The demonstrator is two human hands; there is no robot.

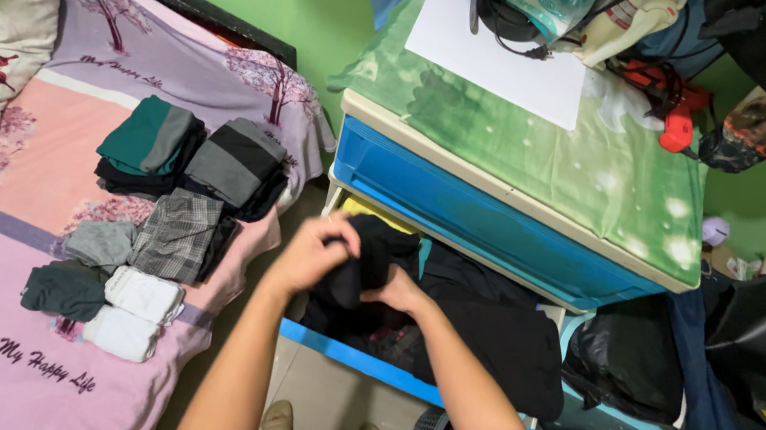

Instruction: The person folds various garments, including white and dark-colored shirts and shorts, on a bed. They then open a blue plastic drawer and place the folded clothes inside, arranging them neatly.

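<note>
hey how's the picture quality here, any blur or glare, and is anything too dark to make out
Head view: even indoor light, no strong glare; the white sheet on the drawer unit is bright but not blown out. The left hand and right hand show slight motion blur on the black garment. Dark clothes in the open drawer merge into one mass. The folded clothes on the bed are sharp.

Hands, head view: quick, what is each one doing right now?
Left hand: closed on the black folded cloth garment over the open blue plastic drawer.
Right hand: gripping the same garment from the other side.
</note>
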